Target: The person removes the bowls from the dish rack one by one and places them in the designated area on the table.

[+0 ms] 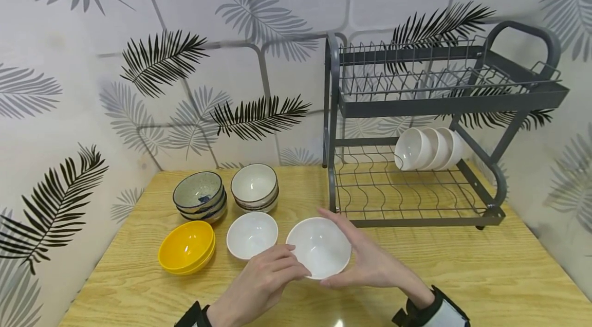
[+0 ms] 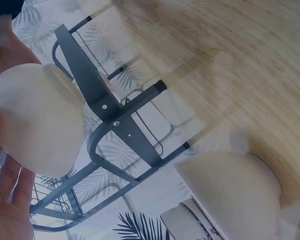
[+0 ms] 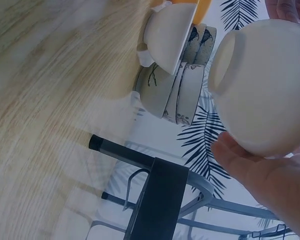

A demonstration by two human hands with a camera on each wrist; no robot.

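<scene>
Between my two hands a plain white bowl (image 1: pixel 319 248) is held above the table, its inside facing up toward the head view. My left hand (image 1: pixel 265 275) pinches its lower left rim. On the other side my right hand (image 1: pixel 365 257) grips it, thumb near the lower rim and fingers around the upper right. Both wrist views show the bowl's outside and foot (image 3: pixel 265 87), lifted off the wood. Just left of it another white bowl (image 1: pixel 252 235) stands on the table, partly behind my left hand.
A dark two-tier dish rack (image 1: pixel 416 222) stands at right, with three white bowls (image 1: pixel 413 149) tilted on its lower tier. Left on the wooden table (image 1: pixel 129 286) are yellow bowls (image 1: pixel 186 247), grey-speckled bowls (image 1: pixel 198 192) and dark-rimmed white bowls (image 1: pixel 254 185), all stacked. A patterned wall stands behind.
</scene>
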